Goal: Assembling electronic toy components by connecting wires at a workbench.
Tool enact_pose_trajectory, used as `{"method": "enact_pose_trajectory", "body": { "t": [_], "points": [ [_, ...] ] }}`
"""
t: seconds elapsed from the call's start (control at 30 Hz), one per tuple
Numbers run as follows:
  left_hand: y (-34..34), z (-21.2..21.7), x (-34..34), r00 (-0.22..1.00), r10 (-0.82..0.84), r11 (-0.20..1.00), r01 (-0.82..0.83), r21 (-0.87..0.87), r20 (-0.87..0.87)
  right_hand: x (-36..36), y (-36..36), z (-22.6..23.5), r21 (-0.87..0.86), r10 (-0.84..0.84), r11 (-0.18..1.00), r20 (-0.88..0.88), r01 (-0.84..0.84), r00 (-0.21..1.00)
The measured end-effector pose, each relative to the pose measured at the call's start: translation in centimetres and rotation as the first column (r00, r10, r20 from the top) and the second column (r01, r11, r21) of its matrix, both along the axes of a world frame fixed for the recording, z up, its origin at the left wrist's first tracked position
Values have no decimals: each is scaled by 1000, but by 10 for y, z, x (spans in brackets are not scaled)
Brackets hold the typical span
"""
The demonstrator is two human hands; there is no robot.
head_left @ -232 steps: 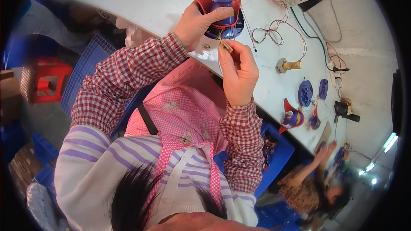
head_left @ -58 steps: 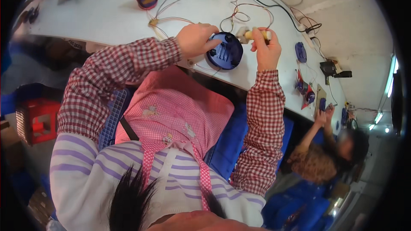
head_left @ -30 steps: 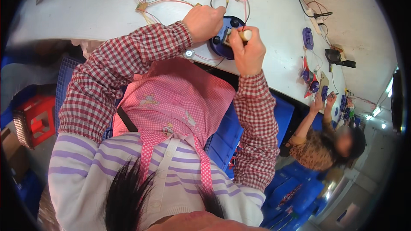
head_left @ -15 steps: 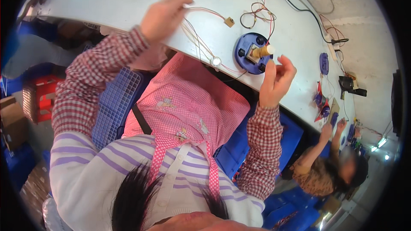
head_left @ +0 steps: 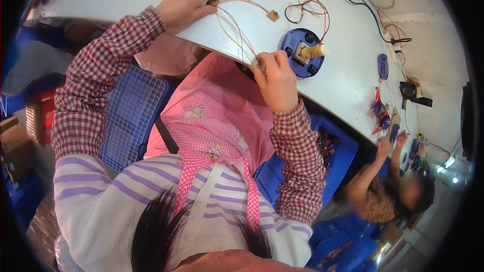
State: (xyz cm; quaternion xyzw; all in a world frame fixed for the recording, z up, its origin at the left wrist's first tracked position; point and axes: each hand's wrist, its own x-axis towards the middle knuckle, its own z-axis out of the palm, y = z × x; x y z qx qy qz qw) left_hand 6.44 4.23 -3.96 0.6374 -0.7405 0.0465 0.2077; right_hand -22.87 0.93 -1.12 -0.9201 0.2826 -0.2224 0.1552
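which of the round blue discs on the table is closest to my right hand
The blue disc with the cream peg standing on it, just beyond your right hand. The smaller blue disc lies farther right, near the black cable.

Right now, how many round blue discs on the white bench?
2 clear: one blue disc with a cream peg beside the right hand, a smaller blue disc farther right. Far-end blue parts are too small to tell.

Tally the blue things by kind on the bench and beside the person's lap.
Round blue disc base with a cream peg: 1
Small blue oval part farther along the bench: 1
Blue grid crate by the lap: 1
Blue parts bin under the bench: 1
Total: 4
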Motion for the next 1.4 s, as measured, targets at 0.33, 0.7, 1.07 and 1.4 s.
{"method": "enact_pose_trajectory", "body": {
  "t": [0.33, 0.7, 1.07, 1.4],
  "points": [
    [-5, -2, 9, 933, -131, 957, 207, -202, 335, 1, -16, 9, 863, -306, 504, 195, -15, 932],
    [0, 6, 18, 873, -234, 940, 315, -130, 428, 13, -13, 3, 892, -311, 447, 223, -65, 924],
    [6, 26, 28, 882, -155, 943, 267, -199, 446, 13, -11, -1, 865, -279, 501, 185, -21, 942],
    [-62, -7, -74, 931, -363, 927, 360, -108, -16, 15, -7, -11, 828, -288, 557, 254, -54, 923]
  ]
}}
